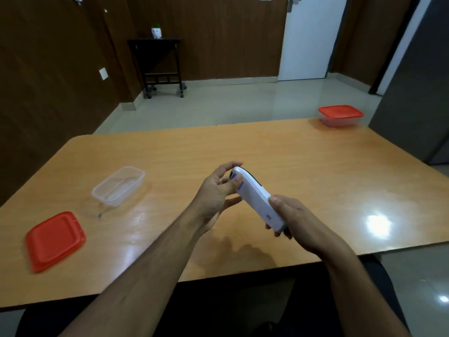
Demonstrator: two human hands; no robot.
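Above the middle of the wooden table (291, 161) I hold a long white handheld device (255, 198) with blue marks near its far end. My left hand (218, 193) pinches that far end between thumb and fingers. My right hand (294, 220) grips the near end, thumb on top. The device is tilted, far end up and to the left. Its underside is dark and mostly hidden.
An open clear plastic container (119, 186) stands on the table at left, with a red lid (54, 240) lying flat nearer the front left. A closed container with a red lid (340, 115) sits at the far right corner. A black trolley (162, 66) stands by the back wall.
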